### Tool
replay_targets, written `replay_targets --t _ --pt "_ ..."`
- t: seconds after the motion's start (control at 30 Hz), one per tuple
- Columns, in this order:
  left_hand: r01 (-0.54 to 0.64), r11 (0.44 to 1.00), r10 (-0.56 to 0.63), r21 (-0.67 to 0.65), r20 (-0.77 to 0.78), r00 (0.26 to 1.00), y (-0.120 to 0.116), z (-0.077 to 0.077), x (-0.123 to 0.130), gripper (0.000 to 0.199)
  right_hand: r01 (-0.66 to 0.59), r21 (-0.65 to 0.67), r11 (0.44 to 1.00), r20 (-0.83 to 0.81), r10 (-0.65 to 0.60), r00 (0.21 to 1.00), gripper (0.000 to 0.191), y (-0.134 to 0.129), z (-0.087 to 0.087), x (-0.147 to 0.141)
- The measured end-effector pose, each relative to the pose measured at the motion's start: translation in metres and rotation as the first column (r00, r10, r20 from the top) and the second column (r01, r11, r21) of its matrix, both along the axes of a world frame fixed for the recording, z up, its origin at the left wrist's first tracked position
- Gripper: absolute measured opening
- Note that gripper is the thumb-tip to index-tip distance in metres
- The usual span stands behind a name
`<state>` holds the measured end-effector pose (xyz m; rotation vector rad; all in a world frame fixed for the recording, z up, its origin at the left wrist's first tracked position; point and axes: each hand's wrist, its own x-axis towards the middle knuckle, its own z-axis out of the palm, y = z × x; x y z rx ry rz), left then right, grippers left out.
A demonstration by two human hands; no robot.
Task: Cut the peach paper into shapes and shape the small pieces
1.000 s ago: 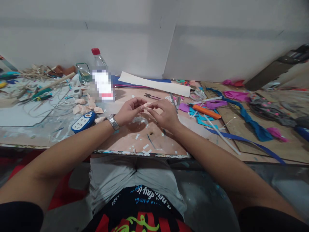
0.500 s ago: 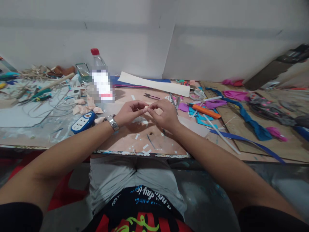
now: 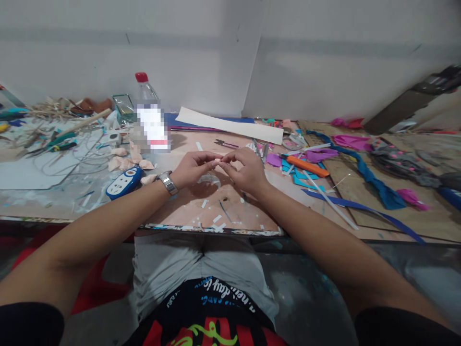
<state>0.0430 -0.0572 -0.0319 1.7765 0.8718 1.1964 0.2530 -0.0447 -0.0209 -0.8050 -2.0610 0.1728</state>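
Observation:
Between my fingertips is a small peach-coloured piece (image 3: 217, 161), mostly covered by the fingers; its material is too small to make out. My left hand (image 3: 192, 168), with a metal watch (image 3: 167, 183) on the wrist, pinches it from the left. From the other side my right hand (image 3: 246, 172) pinches the same piece, thumb and forefinger meeting the left ones. Both hands are just above the tabletop (image 3: 194, 209). Several crumpled peach-coloured pieces (image 3: 120, 164) lie left of my left wrist, beside a blue and white power strip (image 3: 124, 183).
A bottle with a red cap (image 3: 141, 77) stands behind my left hand. Pliers (image 3: 59, 148) and wire lie at the left. A cream strip (image 3: 230, 126) lies at the back. On the right are an orange cutter (image 3: 308, 166), blue strips (image 3: 367, 207) and a dark cylinder (image 3: 403, 105).
My fingers have shifted very slightly around the small peach-coloured piece, which shows a little less. The arms and the things on the table look nearly the same.

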Motion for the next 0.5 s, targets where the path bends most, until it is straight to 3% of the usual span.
replay_targets --t 0.37,0.5 --pt "0.043 0.998 -0.045 -0.051 -0.039 0.998 -0.0025 -0.0011 -0.0008 0.050 -0.058 0.002 0.998 -0.052 0.058 0.997 0.026 0.0029 -0.0011 0.0001" --pt "0.098 0.992 -0.094 -0.084 0.050 0.994 -0.0030 -0.0016 0.0026 0.049 -0.069 -0.002 0.998 -0.075 0.068 0.995 0.023 0.0019 0.0001 -0.0009"
